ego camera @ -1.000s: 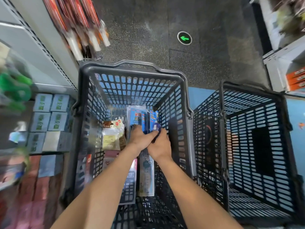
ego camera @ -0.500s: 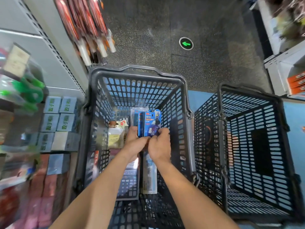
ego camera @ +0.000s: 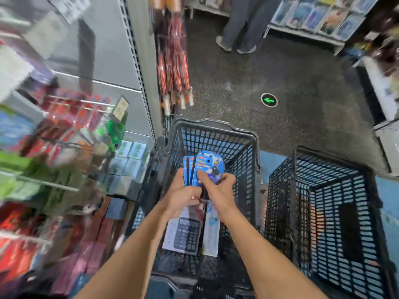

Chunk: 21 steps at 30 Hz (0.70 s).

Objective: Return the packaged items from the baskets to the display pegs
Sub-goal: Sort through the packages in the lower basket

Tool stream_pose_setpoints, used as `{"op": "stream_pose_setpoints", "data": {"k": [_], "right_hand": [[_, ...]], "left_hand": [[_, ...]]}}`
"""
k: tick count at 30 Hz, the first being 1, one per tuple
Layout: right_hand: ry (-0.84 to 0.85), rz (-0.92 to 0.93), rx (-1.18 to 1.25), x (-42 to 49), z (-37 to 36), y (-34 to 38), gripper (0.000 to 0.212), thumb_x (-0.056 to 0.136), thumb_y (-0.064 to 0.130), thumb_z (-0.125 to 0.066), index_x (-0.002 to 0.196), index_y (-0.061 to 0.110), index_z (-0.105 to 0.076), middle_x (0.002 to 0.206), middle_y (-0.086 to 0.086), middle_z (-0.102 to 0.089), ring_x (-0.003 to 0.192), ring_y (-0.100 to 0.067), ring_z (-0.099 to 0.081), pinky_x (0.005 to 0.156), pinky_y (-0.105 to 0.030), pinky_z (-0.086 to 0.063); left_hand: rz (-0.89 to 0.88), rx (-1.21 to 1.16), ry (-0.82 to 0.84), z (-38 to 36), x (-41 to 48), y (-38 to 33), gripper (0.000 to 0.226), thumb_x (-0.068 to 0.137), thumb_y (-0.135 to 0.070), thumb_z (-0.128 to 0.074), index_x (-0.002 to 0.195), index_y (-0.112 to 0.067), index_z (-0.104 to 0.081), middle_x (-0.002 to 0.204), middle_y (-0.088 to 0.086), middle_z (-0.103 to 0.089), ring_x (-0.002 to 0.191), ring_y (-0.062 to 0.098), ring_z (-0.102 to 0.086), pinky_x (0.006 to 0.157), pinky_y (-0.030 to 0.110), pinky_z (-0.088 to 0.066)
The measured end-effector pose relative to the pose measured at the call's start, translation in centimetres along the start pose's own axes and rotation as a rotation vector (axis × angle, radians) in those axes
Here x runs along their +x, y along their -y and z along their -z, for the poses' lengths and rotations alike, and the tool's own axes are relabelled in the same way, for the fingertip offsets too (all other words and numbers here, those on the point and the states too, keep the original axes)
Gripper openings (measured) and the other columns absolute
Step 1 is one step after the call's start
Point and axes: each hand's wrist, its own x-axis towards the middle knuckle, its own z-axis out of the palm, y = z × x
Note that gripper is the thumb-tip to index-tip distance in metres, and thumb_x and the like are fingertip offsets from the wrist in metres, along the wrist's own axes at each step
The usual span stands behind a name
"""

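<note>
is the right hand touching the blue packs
Touching: the head view shows the right hand pinching the blue packs, thumb on the front one.

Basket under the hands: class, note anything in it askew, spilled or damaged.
Nothing spilled or visibly damaged. The packaged calculator lies slightly askew in the basket; left hand and right hand hold blue carded packs fanned above it.

We see two bare forearms (ego camera: 138, 244) at lower centre of the frame, each ending in a bare hand: left hand (ego camera: 181, 196), right hand (ego camera: 218, 190).

A green arrow sign (ego camera: 269, 100) marks the floor (ego camera: 306, 78); print on blue packages (ego camera: 207, 166) is unreadable.
</note>
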Motion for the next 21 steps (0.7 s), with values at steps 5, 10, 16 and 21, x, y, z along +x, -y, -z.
{"op": "stream_pose_setpoints", "data": {"k": [5,10,16,21], "right_hand": [[0.039,0.091,-0.011,-3.1,-0.9,0.6,0.071,0.061,0.051,-0.085,0.118,0.03,-0.048,0.11,0.007,-0.071,0.1,-0.012,-0.071,0.095,-0.047,-0.056],[0.094,0.203,-0.106,-7.5,-0.7,2.1,0.059,0.057,0.053,-0.086,0.102,0.033,-0.053,0.095,0.014,-0.072,0.09,-0.01,-0.071,0.088,-0.042,-0.058],[0.164,0.309,-0.182,-13.4,3.6,4.3,0.031,0.082,0.046,-0.074,0.094,0.022,-0.058,0.088,0.008,-0.066,0.085,-0.017,-0.064,0.07,-0.03,-0.046],[0.379,0.429,-0.123,-19.5,5.2,6.0,0.023,0.082,0.037,-0.078,0.087,0.021,-0.062,0.086,0.003,-0.07,0.08,-0.015,-0.068,0.067,-0.029,-0.051]], "left_hand": [[-0.083,-0.155,-0.021,0.1,-4.3,-2.7,0.073,0.05,0.0,-0.052,0.123,-0.008,-0.054,0.106,0.02,-0.071,0.076,0.026,-0.072,0.064,0.037,-0.057],[-0.149,-0.349,-0.03,-0.7,-9.7,-3.6,0.044,0.097,-0.031,-0.045,0.096,-0.006,-0.08,0.1,0.018,-0.076,0.083,0.026,-0.076,0.072,0.033,-0.063],[-0.258,-0.444,-0.243,-1.8,-14.4,-1.2,0.095,0.068,-0.085,-0.063,0.136,-0.018,-0.062,0.134,0.016,-0.065,0.123,0.037,-0.062,0.107,0.059,-0.046],[-0.323,-0.506,-0.453,-0.5,-20.6,-0.5,0.077,0.082,-0.076,-0.056,0.132,-0.019,-0.064,0.13,0.017,-0.067,0.115,0.038,-0.067,0.105,0.063,-0.046]]}}
